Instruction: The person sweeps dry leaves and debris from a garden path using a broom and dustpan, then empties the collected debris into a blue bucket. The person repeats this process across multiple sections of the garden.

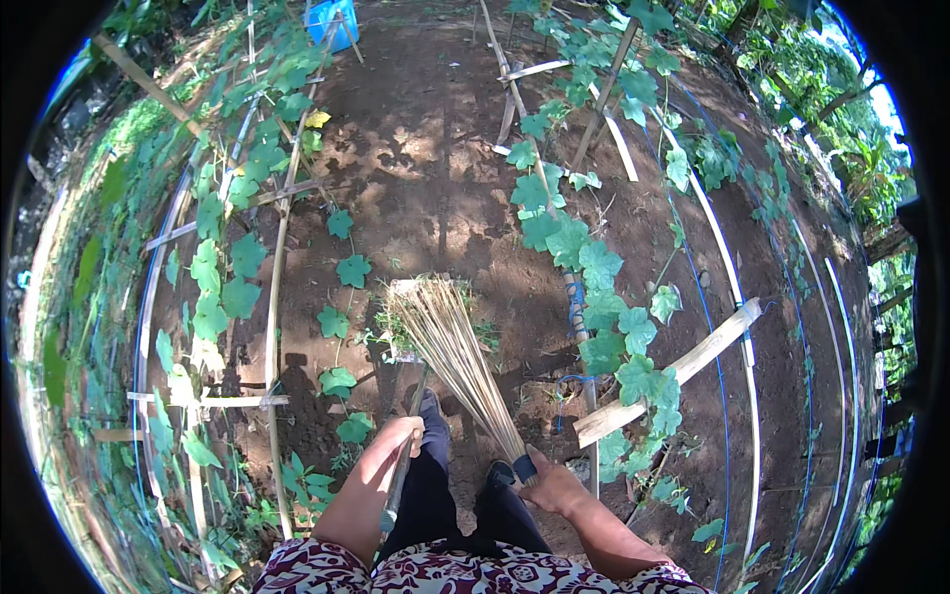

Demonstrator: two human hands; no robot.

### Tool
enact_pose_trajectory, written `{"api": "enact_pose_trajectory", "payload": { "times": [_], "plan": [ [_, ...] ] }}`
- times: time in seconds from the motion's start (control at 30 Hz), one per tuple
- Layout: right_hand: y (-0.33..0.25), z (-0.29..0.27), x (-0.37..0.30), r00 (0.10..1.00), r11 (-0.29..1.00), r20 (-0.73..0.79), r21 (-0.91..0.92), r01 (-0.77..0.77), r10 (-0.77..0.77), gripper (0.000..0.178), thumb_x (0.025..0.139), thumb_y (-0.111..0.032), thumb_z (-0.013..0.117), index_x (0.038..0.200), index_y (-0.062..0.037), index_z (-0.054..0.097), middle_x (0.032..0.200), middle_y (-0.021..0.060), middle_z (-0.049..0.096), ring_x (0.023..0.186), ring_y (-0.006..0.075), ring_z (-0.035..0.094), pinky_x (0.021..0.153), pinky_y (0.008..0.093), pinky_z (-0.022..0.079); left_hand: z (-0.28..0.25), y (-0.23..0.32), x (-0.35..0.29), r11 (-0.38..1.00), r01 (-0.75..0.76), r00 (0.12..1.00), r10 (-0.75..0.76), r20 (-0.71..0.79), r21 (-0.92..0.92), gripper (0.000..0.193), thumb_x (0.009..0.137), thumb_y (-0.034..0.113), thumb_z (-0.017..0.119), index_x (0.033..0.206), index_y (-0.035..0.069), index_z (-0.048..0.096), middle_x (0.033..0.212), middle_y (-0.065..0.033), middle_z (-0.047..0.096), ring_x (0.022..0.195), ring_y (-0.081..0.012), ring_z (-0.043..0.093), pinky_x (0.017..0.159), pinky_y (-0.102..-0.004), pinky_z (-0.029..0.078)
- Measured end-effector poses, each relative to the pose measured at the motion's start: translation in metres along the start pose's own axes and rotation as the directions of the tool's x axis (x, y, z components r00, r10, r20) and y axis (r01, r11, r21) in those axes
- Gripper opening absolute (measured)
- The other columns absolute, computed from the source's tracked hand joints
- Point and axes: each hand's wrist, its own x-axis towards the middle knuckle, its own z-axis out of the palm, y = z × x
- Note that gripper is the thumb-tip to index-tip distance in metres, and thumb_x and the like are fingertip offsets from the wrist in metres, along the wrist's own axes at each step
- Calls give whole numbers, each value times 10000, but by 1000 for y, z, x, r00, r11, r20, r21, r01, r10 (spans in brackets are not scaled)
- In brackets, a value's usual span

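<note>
My right hand (556, 487) is wrapped round the dark-bound end of a stick broom (457, 351), whose thin tan bristles fan out forward and to the left. In my left hand (396, 434) is the upright handle (397, 487) of a long-handled dustpan (404, 287). The pan rests on the soil in front of my feet, partly hidden under the bristles. Green weeds (388, 322) lie in and around it, and the broom's spread tips lie over them.
Leafy vines climb bamboo trellises on both sides, the left trellis (282, 228) and the right trellis (542, 163). A flat bamboo slat (673, 376) juts out at right, near blue strings. A blue container (332, 27) stands far ahead along the dirt path (426, 198).
</note>
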Motion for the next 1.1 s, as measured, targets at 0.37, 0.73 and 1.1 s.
{"api": "enact_pose_trajectory", "payload": {
  "times": [0.37,0.73,1.1],
  "plan": [
    [-119,-107,112,997,985,26,155,-78,75,924,680,-338,637,1421,-126,127,1033,214,605,996,328,578,882,383,448,-42,178,106,973,164,985,-154,-75,163,232,846,133,466,616,140,433,482,30,386,363,-96,367,348,-257,314],
    [-176,-242,211,998,995,-38,90,-38,42,929,688,-359,632,1417,-109,114,1067,268,575,1005,384,560,893,398,439,-29,352,172,985,53,998,-47,-41,162,191,756,128,545,581,112,471,499,0,445,362,-107,400,343,-269,334],
    [-213,-425,333,999,1000,-36,-29,-8,7,792,722,-354,558,1354,-7,231,1061,253,576,1006,360,564,882,412,439,17,508,274,983,8,986,23,-166,184,188,796,153,529,619,112,481,482,29,414,356,-91,378,331,-256,299]
  ]
}}
